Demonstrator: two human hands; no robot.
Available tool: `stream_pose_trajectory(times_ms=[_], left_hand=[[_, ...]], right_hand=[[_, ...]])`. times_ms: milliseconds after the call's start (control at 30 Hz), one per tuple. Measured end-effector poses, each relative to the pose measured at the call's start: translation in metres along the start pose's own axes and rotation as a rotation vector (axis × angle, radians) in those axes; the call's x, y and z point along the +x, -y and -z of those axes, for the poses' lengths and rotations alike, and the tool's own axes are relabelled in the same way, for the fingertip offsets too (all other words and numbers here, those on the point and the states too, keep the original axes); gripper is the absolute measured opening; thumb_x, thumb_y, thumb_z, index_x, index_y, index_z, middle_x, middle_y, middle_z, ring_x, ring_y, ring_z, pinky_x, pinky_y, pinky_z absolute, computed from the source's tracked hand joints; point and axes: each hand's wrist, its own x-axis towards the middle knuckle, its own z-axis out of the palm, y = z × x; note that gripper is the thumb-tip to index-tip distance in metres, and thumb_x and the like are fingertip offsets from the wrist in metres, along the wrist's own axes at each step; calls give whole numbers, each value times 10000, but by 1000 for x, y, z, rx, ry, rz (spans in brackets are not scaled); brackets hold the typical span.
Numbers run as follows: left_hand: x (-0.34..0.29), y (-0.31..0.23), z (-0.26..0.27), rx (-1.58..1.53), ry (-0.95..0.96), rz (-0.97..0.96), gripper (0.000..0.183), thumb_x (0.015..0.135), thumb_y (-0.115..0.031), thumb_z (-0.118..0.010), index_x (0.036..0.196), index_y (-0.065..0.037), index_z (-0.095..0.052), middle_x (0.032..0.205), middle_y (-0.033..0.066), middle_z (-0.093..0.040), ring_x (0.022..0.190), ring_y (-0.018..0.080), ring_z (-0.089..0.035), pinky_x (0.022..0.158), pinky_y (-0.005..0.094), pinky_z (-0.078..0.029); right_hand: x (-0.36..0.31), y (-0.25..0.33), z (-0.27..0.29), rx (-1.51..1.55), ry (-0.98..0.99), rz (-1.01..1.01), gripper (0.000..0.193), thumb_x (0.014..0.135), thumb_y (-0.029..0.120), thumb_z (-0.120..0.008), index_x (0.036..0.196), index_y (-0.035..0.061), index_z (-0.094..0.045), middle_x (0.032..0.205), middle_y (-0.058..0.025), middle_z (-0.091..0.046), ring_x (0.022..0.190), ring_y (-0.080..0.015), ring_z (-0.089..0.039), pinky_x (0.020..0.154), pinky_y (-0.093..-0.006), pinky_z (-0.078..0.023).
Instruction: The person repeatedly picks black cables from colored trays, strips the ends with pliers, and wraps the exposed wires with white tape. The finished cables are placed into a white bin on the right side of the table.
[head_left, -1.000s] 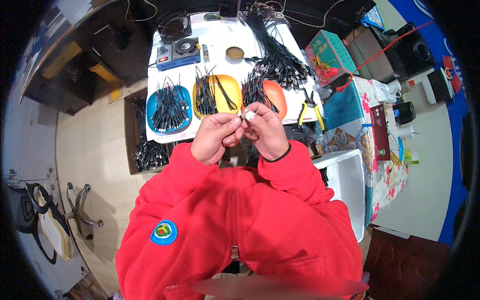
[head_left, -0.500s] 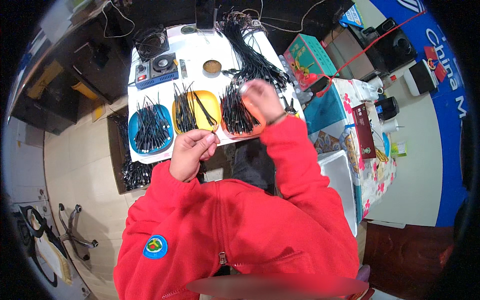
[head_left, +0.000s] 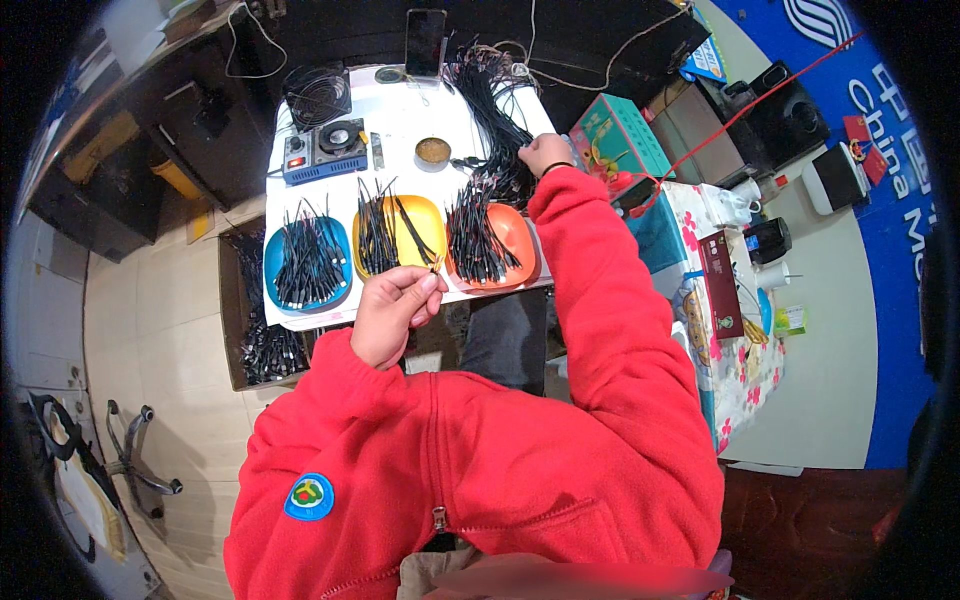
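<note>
My left hand (head_left: pixel 400 305) is closed in a pinch at the table's near edge, just in front of a yellow tray (head_left: pixel 428 222). A thin cable end with a coppery tip (head_left: pixel 436 264) shows at its fingertips. My right hand (head_left: pixel 547 153) is stretched out to the far right, fingers closed at the edge of a big heap of black cables (head_left: pixel 490 110); what they grip is hidden. Black cables also lie in the yellow tray, in a blue tray (head_left: pixel 344 255) to its left and in an orange tray (head_left: pixel 515 238) to its right.
Behind the trays stand a round tin (head_left: pixel 432 152), a blue box-shaped device with a knob (head_left: pixel 338 148) and a black fan (head_left: pixel 318 97). A phone (head_left: pixel 425 42) stands at the back. A carton of cables (head_left: pixel 238 345) is on the floor, left. A green-and-pink box (head_left: pixel 630 135) sits right.
My right hand has moved from above the orange tray, away and to the right, to the cable heap. My left hand keeps its pinch in nearly the same place.
</note>
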Motion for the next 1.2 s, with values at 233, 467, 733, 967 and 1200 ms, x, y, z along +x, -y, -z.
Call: stream_pose_trajectory(times_ms=[233,467,733,967,1200], left_hand=[[12,5,-14,-66,2,44,174,962,-142,-494,936,9,-577,1038,98,-624,914,149,-619,747,255,-514],[52,-18,-34,-271,65,3,175,982,-132,-431,971,17,-521,1255,169,-518,977,264,-629,809,341,-549],[-9,-29,-34,47,178,-255,174,949,-104,-495,913,28,-603,832,35,-613,529,31,-373,482,172,-295],[-64,-2,-31,-1,340,-120,147,944,-101,-514,889,19,-578,918,85,-625,567,39,-397,506,168,-326],[-79,9,-39,310,259,-187,170,937,-107,-534,963,24,-638,744,8,-589,581,39,-443,526,173,-363]], right_hand=[[-106,7,68,695,-125,267,187,782,178,-623,753,-1,-577,614,-86,-544,571,-160,-521,552,-298,-435],[-316,53,45,490,42,607,158,753,148,-610,775,30,-507,724,-148,-525,671,-348,-554,577,-412,-451],[-324,39,16,713,331,589,179,856,196,-611,911,25,-606,843,-150,-607,759,-301,-607,693,-370,-484],[-280,49,83,1422,340,390,186,905,108,-587,1058,2,-593,794,2,-594,672,-53,-540,630,-183,-460],[-305,65,93,1192,195,428,103,848,37,-645,931,-20,-624,816,-32,-643,720,-77,-608,658,-216,-510]])
